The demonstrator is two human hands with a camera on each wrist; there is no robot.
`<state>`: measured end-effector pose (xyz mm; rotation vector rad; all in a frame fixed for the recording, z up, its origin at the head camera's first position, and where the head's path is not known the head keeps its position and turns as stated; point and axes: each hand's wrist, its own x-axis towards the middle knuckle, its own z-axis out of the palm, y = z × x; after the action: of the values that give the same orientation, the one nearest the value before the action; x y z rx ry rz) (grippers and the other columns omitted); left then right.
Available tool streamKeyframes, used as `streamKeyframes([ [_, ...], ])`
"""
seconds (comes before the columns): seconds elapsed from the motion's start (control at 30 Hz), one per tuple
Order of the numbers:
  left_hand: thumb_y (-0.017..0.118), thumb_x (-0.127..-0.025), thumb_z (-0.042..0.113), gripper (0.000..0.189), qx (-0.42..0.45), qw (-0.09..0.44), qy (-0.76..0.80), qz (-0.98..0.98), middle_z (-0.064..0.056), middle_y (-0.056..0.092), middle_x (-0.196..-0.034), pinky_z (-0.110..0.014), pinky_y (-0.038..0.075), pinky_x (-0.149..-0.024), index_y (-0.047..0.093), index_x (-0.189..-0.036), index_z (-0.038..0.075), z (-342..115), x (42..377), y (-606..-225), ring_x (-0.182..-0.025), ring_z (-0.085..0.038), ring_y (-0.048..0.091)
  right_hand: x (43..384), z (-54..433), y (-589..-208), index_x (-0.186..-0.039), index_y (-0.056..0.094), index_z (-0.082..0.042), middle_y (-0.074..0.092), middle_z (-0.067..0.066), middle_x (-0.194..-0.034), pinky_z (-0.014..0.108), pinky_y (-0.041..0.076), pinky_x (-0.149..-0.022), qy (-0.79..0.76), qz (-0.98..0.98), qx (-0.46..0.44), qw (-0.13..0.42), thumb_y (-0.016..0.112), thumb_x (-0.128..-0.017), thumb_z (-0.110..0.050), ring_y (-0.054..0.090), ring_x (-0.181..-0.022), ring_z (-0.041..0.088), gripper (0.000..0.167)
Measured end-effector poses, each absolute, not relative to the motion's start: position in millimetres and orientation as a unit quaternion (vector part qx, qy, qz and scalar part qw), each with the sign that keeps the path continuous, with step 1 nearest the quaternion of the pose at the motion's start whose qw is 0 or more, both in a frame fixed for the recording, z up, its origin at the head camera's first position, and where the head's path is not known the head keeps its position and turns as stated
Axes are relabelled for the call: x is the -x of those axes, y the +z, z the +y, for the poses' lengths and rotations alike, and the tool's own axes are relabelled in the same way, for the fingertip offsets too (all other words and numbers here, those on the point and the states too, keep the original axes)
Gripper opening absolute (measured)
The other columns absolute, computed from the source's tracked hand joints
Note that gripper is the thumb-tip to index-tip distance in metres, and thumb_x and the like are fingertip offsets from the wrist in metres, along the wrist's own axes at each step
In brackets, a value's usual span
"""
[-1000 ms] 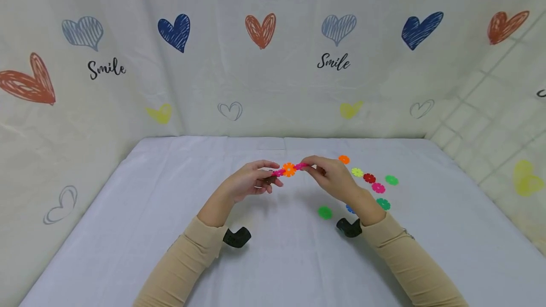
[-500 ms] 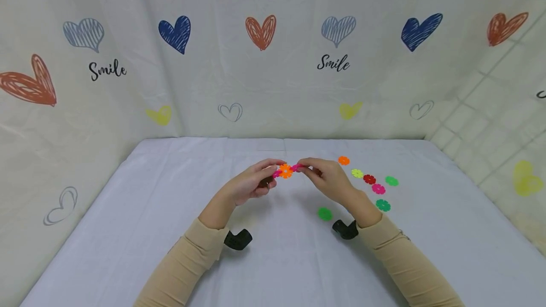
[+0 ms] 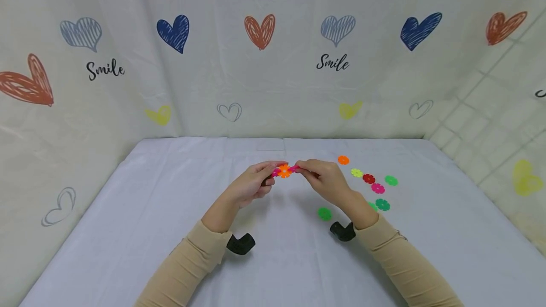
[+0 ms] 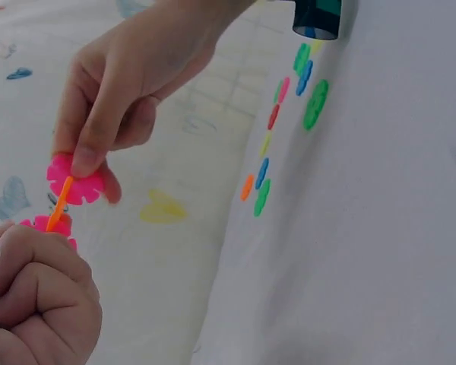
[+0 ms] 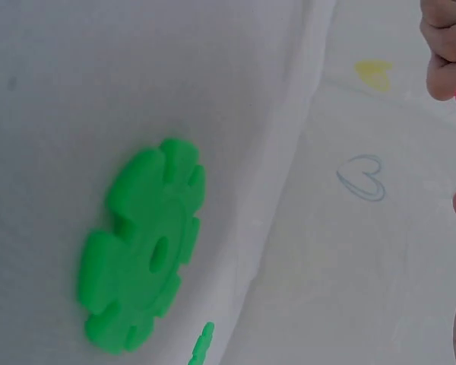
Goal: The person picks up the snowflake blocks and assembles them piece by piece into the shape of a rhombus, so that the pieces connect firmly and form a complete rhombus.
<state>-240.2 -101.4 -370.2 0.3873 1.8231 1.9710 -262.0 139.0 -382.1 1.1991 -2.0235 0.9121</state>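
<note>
At the left of the frame, a person's beige sleeve (image 3: 179, 262) reaches over a counter with white cloth (image 3: 106, 240). A black bent device (image 3: 242, 245) shows beside this sleeve. Near the centre, the left hand (image 3: 246, 185) grips a pink flower-shaped plastic piece (image 3: 275, 173) with curled fingers. Next comes an orange flower-shaped plastic piece (image 3: 284, 171), raised above the counter between the two hands; it stands crosswise and touches the pink one. On its right side it joins a second pink flower-shaped piece (image 4: 82, 186), which the right hand (image 3: 328, 181) pinches between thumb and finger. Below the right hand lies a green flower-shaped disc (image 3: 324, 213). Farther right, similar flat discs lie scattered: orange (image 3: 343, 160), yellow (image 3: 356, 173), red (image 3: 368, 178), pink (image 3: 377, 188), dark green (image 3: 382, 204) and light green (image 3: 391, 180).
</note>
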Motion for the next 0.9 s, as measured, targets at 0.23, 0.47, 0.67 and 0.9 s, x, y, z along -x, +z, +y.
streamKeyframes([
  [0.23, 0.045, -0.111, 0.029, 0.041, -0.133, 0.233, 0.694, 0.668, -0.002, 0.056, -0.081, -0.018, 0.03, -0.052, 0.052, -0.148, 0.012, -103.1, 241.8, -368.7, -0.059, -0.011, 0.039, 263.1, 139.7, -379.5, -0.104, 0.076, 0.006, 0.076, 0.011, -0.089, 0.018, 0.045, -0.055, 0.34, -0.779, -0.442, 0.285, 0.081, -0.076, 0.013, 0.049, -0.058, 0.012, 0.029],
  [0.47, 0.049, -0.11, 0.031, 0.039, -0.125, 0.241, 0.667, 0.694, -0.01, 0.07, -0.117, -0.023, 0.041, -0.065, 0.052, -0.147, 0.019, -103.8, 243.3, -369.1, -0.074, -0.015, 0.057, 264.0, 141.8, -373.8, -0.108, 0.077, -0.001, 0.076, 0.008, -0.097, 0.022, 0.043, -0.053, 0.343, -0.814, -0.411, 0.227, 0.08, -0.084, 0.004, 0.042, -0.057, 0.006, 0.025],
  [0.67, 0.058, -0.106, 0.022, 0.037, -0.101, 0.238, 0.689, 0.677, -0.02, 0.066, -0.123, -0.023, 0.048, -0.071, 0.055, -0.142, 0.014, -102.1, 244.6, -372.5, -0.078, -0.017, 0.062, 265.6, 147.6, -371.6, -0.117, 0.075, -0.002, 0.076, 0.007, -0.1, 0.023, 0.039, -0.051, 0.353, -0.836, -0.383, 0.17, 0.077, -0.089, 0.001, 0.038, -0.053, 0.005, 0.028],
  [0.9, 0.055, -0.107, 0.019, 0.042, -0.03, 0.238, 0.743, 0.624, -0.019, 0.064, -0.122, -0.024, 0.056, -0.077, 0.052, -0.147, 0.005, -100.9, 248.3, -375.5, -0.081, -0.017, 0.068, 272.7, 164.8, -363.9, -0.126, 0.072, -0.007, 0.074, 0.008, -0.108, 0.026, 0.043, -0.057, 0.359, -0.89, -0.276, 0.044, 0.071, -0.097, -0.009, 0.052, -0.064, 0.018, 0.029],
])
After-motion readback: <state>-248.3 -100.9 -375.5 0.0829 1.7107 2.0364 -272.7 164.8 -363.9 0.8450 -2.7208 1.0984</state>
